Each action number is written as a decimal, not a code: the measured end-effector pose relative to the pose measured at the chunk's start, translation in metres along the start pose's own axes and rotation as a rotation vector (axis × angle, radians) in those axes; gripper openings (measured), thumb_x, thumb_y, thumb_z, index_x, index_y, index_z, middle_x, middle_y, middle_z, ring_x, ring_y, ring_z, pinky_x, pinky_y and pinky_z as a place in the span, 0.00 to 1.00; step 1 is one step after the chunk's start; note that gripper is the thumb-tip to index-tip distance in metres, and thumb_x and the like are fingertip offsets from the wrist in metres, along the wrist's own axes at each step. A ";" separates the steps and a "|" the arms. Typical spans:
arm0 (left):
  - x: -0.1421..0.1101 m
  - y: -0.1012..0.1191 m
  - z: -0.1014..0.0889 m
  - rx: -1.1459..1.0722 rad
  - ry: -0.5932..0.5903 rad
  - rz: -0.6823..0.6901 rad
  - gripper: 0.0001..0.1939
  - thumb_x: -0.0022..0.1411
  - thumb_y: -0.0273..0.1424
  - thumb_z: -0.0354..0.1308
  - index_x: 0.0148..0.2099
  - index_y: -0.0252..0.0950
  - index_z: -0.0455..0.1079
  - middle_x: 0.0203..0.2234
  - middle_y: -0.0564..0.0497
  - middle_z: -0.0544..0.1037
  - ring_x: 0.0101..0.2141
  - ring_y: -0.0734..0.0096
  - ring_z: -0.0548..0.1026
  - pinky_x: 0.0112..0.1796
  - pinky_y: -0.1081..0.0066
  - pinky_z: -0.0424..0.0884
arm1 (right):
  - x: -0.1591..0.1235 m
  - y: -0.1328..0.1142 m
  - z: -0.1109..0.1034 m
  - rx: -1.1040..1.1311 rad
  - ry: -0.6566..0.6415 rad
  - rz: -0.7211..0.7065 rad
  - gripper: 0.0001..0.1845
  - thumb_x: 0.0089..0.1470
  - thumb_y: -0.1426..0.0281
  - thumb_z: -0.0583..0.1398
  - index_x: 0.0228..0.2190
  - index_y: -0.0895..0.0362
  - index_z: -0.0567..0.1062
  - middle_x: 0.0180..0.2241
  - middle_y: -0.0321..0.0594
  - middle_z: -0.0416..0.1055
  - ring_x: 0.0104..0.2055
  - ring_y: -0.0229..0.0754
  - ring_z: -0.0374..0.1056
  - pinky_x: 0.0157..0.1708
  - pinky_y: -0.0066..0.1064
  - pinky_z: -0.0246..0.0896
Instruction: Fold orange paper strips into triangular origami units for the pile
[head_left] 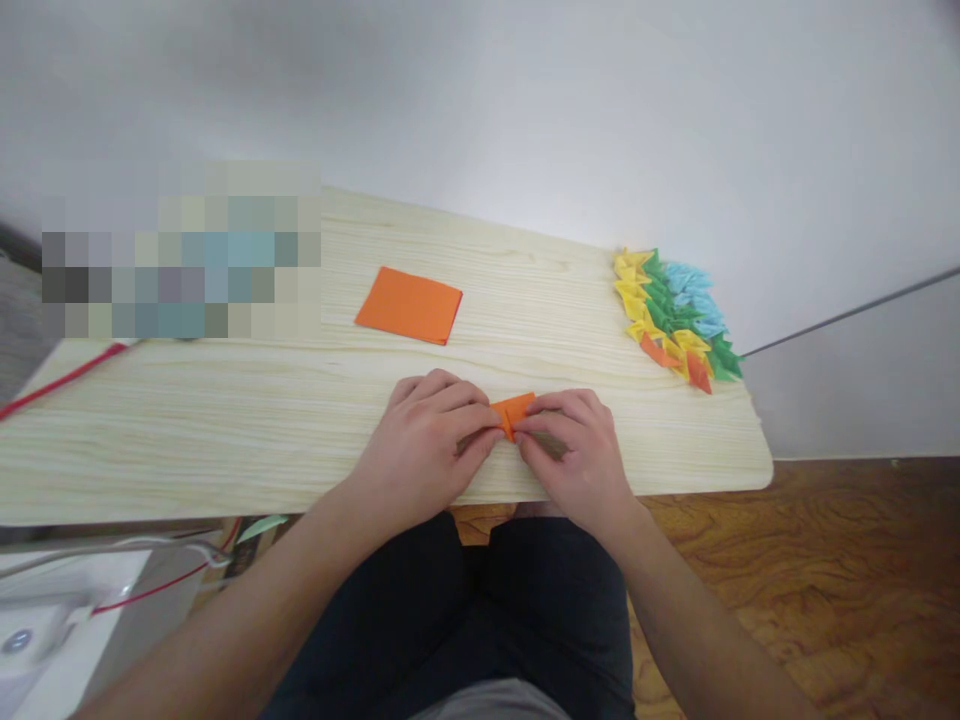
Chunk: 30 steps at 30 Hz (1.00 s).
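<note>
The small, folded piece of bright orange paper (519, 408) lay directly between the fingertips of the two bare hands, near the front edge of the long, pale, wood-grained surface (540, 330). The left hand (429, 432) came in from the left with its thumb and forefinger pinched together on the paper's left end, the other fingers curled alongside. The right hand (576, 442) met it from the opposite side, thumb and fingers closed on the right end and lower edge of the same paper. A little of the paper showed in the gap between the hands, with a fold line across it; the rest was hidden by the fingers.

Beyond the left hand, apart from it, a flat, rectangular stack of orange paper sheets (410, 306) rested on the surface. Well off to the right of the right hand, toward the back right corner, a cluster of pointed, folded paper pieces in yellow, green, light blue and orange (661, 303) sat packed closely together. A thin red cable (64, 380) crossed the surface's far left end.
</note>
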<state>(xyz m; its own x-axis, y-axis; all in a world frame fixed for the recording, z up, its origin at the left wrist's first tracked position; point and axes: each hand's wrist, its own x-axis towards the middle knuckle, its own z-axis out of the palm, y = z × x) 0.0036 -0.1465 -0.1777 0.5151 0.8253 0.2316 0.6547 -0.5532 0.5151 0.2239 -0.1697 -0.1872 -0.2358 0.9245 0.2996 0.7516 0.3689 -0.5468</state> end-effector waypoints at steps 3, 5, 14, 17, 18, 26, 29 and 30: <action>0.001 0.000 0.001 -0.002 -0.015 -0.031 0.10 0.72 0.35 0.57 0.41 0.42 0.79 0.40 0.51 0.81 0.45 0.59 0.71 0.50 0.56 0.65 | 0.002 0.000 0.001 -0.005 0.010 0.002 0.05 0.55 0.72 0.70 0.34 0.48 0.84 0.42 0.35 0.81 0.47 0.49 0.70 0.52 0.48 0.63; 0.003 0.000 0.002 0.003 -0.023 -0.066 0.09 0.72 0.36 0.58 0.40 0.42 0.79 0.40 0.51 0.81 0.45 0.59 0.71 0.49 0.56 0.65 | 0.002 0.000 0.001 -0.003 0.010 -0.003 0.05 0.54 0.72 0.71 0.33 0.48 0.84 0.41 0.34 0.81 0.46 0.49 0.70 0.52 0.47 0.64; 0.010 0.005 0.007 0.002 0.010 -0.186 0.05 0.67 0.35 0.63 0.39 0.41 0.77 0.37 0.52 0.81 0.44 0.57 0.72 0.47 0.56 0.64 | -0.001 -0.007 0.003 -0.003 0.051 0.043 0.02 0.57 0.68 0.70 0.32 0.48 0.84 0.41 0.35 0.81 0.47 0.48 0.71 0.52 0.47 0.63; 0.010 0.006 0.009 0.000 0.029 -0.209 0.04 0.65 0.34 0.65 0.40 0.41 0.76 0.37 0.52 0.81 0.44 0.56 0.72 0.46 0.56 0.64 | -0.002 -0.009 0.005 -0.005 0.070 0.069 0.02 0.57 0.69 0.70 0.32 0.48 0.84 0.41 0.35 0.81 0.47 0.49 0.71 0.52 0.47 0.63; 0.010 0.006 0.009 -0.004 0.033 -0.214 0.04 0.64 0.34 0.66 0.41 0.41 0.76 0.37 0.52 0.81 0.44 0.56 0.72 0.46 0.56 0.64 | -0.002 -0.010 0.005 -0.006 0.074 0.077 0.03 0.56 0.69 0.70 0.32 0.48 0.84 0.42 0.35 0.81 0.47 0.49 0.71 0.52 0.48 0.63; 0.010 0.004 0.008 -0.005 0.040 -0.214 0.05 0.69 0.33 0.60 0.40 0.42 0.77 0.37 0.52 0.81 0.45 0.57 0.72 0.46 0.57 0.65 | -0.003 -0.012 0.008 -0.026 0.083 0.101 0.04 0.55 0.71 0.70 0.31 0.48 0.83 0.42 0.35 0.81 0.47 0.49 0.71 0.52 0.48 0.62; 0.011 0.003 0.009 0.009 0.039 -0.216 0.06 0.69 0.33 0.60 0.38 0.41 0.78 0.37 0.51 0.81 0.44 0.56 0.72 0.46 0.56 0.65 | -0.003 -0.013 0.008 -0.029 0.087 0.097 0.05 0.55 0.72 0.70 0.32 0.49 0.82 0.42 0.35 0.81 0.47 0.49 0.71 0.52 0.48 0.62; 0.011 0.003 0.009 0.013 0.041 -0.217 0.06 0.68 0.33 0.60 0.38 0.41 0.78 0.37 0.51 0.81 0.44 0.56 0.72 0.46 0.56 0.65 | -0.003 -0.013 0.008 -0.029 0.090 0.096 0.05 0.54 0.72 0.70 0.32 0.49 0.82 0.42 0.35 0.81 0.47 0.49 0.71 0.52 0.47 0.62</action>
<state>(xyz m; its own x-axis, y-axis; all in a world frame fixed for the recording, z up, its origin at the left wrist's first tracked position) 0.0167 -0.1400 -0.1809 0.3384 0.9290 0.1499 0.7553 -0.3631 0.5456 0.2098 -0.1762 -0.1877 -0.1069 0.9426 0.3163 0.7859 0.2750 -0.5539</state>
